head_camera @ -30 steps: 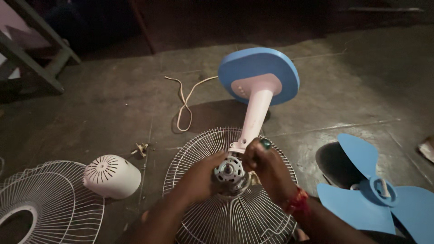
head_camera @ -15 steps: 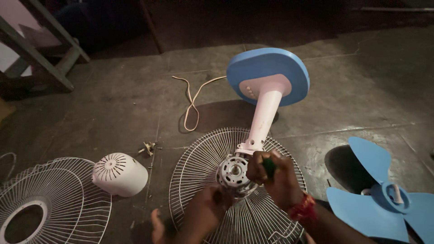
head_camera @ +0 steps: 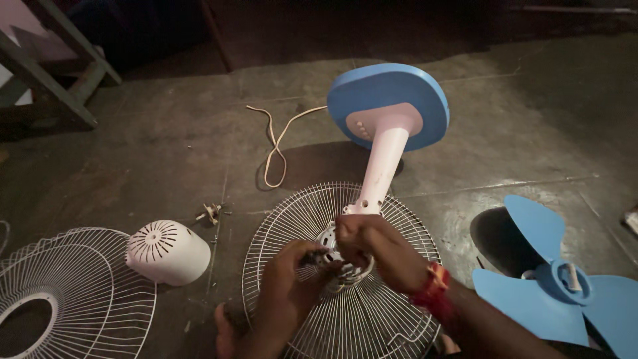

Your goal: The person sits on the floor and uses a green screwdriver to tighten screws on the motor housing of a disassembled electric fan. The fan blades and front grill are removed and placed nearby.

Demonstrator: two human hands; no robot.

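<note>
The left hand (head_camera: 286, 292) and the right hand (head_camera: 372, 249) are both closing around the fan motor (head_camera: 335, 259), which is sitting at the centre of the rear wire guard (head_camera: 392, 319) on the floor (head_camera: 153, 159). Each grip is curling tight on the motor. The pink stand (head_camera: 382, 166) is leading away to the blue base (head_camera: 389, 100). A white motor cover (head_camera: 166, 252) is lying to the left, a blue fan blade (head_camera: 551, 279) to the right.
</note>
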